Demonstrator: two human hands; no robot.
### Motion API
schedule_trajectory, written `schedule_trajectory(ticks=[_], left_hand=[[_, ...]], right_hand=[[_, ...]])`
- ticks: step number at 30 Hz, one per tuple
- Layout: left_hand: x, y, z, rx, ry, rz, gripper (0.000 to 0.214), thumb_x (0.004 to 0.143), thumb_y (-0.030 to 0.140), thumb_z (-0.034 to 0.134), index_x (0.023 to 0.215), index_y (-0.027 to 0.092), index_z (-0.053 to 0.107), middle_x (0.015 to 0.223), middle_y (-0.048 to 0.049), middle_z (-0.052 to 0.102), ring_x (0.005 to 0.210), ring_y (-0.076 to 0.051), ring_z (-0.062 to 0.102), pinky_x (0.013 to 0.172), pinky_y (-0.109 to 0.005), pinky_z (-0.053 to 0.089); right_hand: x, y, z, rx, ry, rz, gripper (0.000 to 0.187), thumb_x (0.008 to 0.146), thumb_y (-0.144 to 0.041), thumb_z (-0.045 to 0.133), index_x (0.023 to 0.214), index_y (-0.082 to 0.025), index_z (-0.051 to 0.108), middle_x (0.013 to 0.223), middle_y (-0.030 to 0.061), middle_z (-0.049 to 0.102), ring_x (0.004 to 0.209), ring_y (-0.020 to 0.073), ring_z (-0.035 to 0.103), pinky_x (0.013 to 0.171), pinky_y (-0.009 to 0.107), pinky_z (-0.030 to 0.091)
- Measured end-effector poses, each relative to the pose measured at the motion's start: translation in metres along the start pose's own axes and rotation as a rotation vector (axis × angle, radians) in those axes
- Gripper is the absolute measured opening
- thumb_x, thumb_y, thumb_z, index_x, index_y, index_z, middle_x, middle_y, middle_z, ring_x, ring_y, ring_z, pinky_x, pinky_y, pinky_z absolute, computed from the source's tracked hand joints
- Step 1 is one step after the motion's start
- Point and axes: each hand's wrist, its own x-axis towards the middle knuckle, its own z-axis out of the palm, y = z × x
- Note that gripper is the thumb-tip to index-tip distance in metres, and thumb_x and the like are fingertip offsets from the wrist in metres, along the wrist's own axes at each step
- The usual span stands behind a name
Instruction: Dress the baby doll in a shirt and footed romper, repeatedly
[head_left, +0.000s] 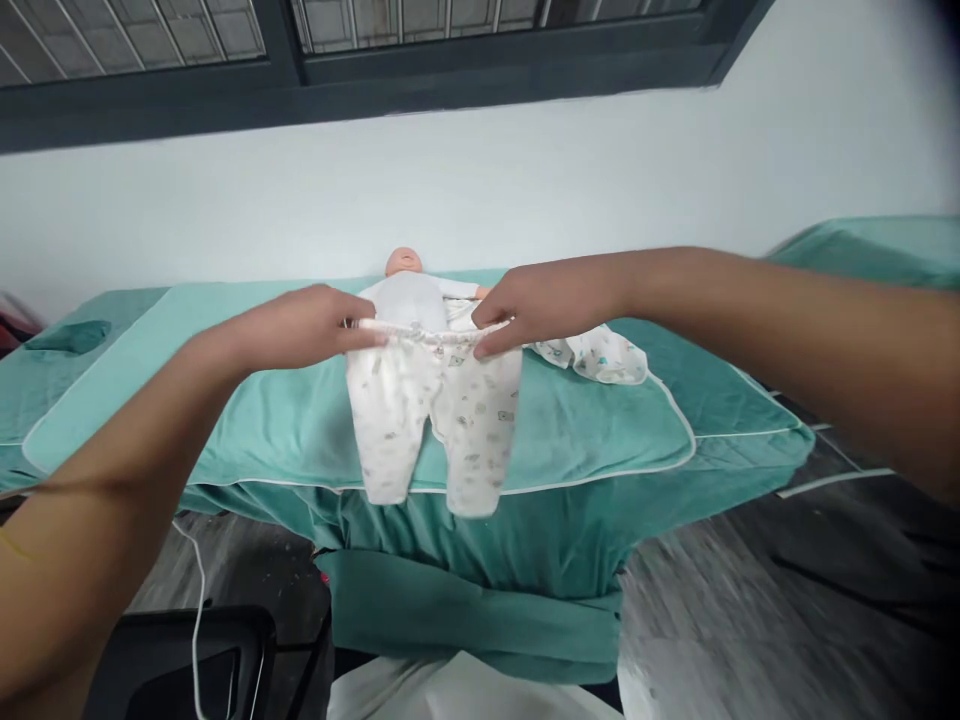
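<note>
Over teal mat (600, 430) w/ doll (411, 288), L hand (300, 326) & R hand (544, 300) pinch baby pants (435, 420) at waistband, printed cloth (604, 356) nearby.

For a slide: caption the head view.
Left hand and right hand hold baby trousers by the waistband before a doll on teal bedding.

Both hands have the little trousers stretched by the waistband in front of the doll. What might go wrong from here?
1. The left hand and right hand pinch only the waistband of the trousers; one slip and they may fall past the front edge of the mat.
2. The trousers hide the lower half of the doll, so its legs cannot be seen.
3. The loose printed cloth beside the doll could snag.
</note>
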Motion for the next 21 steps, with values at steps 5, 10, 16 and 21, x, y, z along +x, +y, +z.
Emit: schedule_trajectory(ticks=[5,10,16,21], left_hand=[[0.004,0.013,0.012,-0.21,0.378,-0.01,0.037,0.094,0.055,0.054,0.091,0.021,0.067,0.08,-0.0035,0.065,0.077,-0.019,0.062,0.066,-0.03,0.048],[0.013,0.017,0.037,-0.512,0.489,0.19,0.051,0.102,0.05,0.042,0.151,0.033,0.037,0.142,-0.0058,0.058,0.134,-0.023,0.056,0.102,-0.036,0.05],[0.03,-0.048,0.13,-0.479,0.592,-0.165,0.08,0.09,0.04,0.064,0.157,0.035,0.02,0.165,-0.0071,0.035,0.153,-0.03,0.036,0.119,-0.045,0.04],[0.041,-0.117,0.19,-0.55,0.43,-0.454,0.061,0.092,0.028,0.053,0.15,0.03,0.034,0.156,-0.0073,0.049,0.147,-0.034,0.043,0.118,-0.049,0.04]], right_hand=[[-0.003,-0.027,0.004,0.438,0.225,-0.03,0.047,0.088,-0.066,0.063,0.074,-0.022,0.056,0.075,0.0009,0.058,0.078,0.018,0.059,0.07,0.032,0.046],[0.039,-0.052,0.019,0.96,0.486,-0.188,0.05,0.089,-0.075,0.055,0.088,-0.025,0.052,0.088,0.0042,0.064,0.091,0.021,0.065,0.077,0.036,0.056],[0.155,-0.044,0.066,1.261,0.595,-0.215,0.056,0.088,-0.082,0.046,0.098,-0.027,0.05,0.106,0.0075,0.066,0.108,0.0253,0.064,0.087,0.043,0.059],[0.235,-0.002,0.117,1.402,0.53,-0.167,0.033,0.09,-0.057,0.055,0.097,-0.025,0.055,0.116,0.0084,0.068,0.117,0.0231,0.065,0.101,0.041,0.054]])
